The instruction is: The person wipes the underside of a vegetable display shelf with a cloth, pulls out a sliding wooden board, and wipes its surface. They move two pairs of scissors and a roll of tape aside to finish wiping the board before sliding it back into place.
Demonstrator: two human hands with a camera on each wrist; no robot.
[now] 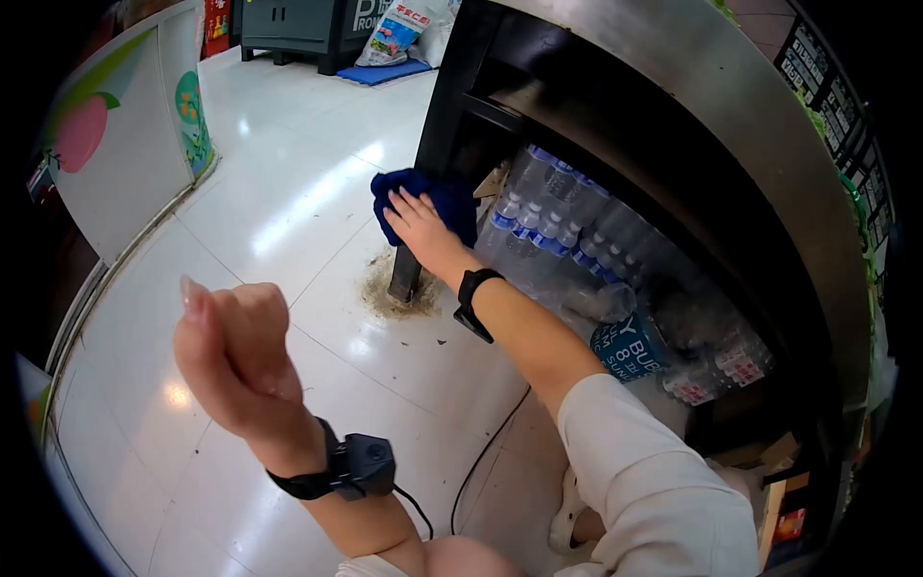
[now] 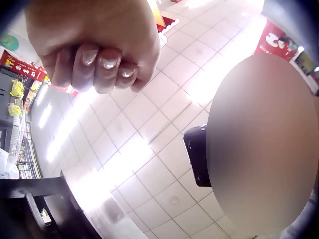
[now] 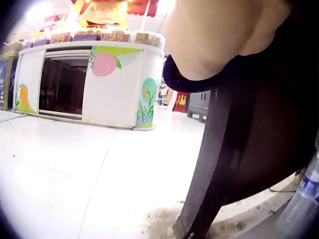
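My right hand (image 1: 428, 236) presses a bunched navy cloth (image 1: 455, 207) against the dark leg (image 1: 408, 274) of a metal-edged stand. Its fingers lie stretched over the fabric, nails showing. From the right wrist, the heel of that hand (image 3: 219, 40) overlaps the cloth (image 3: 192, 82) at the upper part of the leg (image 3: 219, 149). My left hand (image 1: 240, 356) is raised over the floor, away from the stand, thumb pointing up. In the left wrist view its fingers (image 2: 102, 67) are curled into the palm with nothing in them.
Dirt (image 1: 375, 288) rings the foot of the leg on the white tiles. Packs of water bottles (image 1: 548, 226) and a blue bucket (image 1: 630, 346) fill the shelf to the right. A white counter with painted fruit (image 1: 125, 144) stands left. A cable (image 1: 486, 452) crosses the floor.
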